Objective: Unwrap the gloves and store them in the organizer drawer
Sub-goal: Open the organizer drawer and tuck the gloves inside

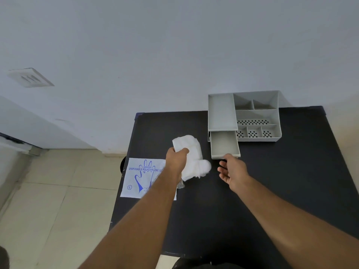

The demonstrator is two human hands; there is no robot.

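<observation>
My left hand [177, 159] grips a folded bundle of white translucent gloves [191, 158] above the black table [272, 181]. The empty wrapper [143, 177], white with a blue hand print, lies flat at the table's left edge, partly under my left forearm. A grey organizer [258, 115] stands at the back of the table, its lower drawer [224, 144] pulled out and empty. My right hand [232, 169] sits just in front of the drawer, fingers spread, thumb tip at the drawer's front lip, holding nothing.
The organizer has a long left tray and several small compartments, some with perforated bottoms. The table stands against a pale wall, with tiled floor [54, 200] to its left. A wall vent [30, 77] is far off at upper left.
</observation>
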